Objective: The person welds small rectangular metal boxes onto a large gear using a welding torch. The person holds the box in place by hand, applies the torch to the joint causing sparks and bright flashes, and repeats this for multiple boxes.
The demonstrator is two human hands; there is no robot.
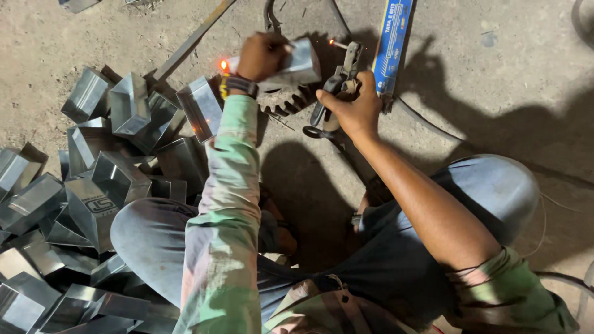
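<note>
Welding: mid-frame top, judged tacking step.
Left hand [263, 55]: clamped on box [300, 65].
Right hand [352, 108]: clamped on holder [337, 86], rod [339, 44] near box.
Next: likely steady rod contact.

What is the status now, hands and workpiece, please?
Left hand grips folded metal box. Right hand holds welding holder, rod tip glowing beside box. Toothed gear beneath; box pile left.

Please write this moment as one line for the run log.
left hand: holds metal box on gear wheel | right hand: grips electrode holder | pile of metal boxes at left
</note>
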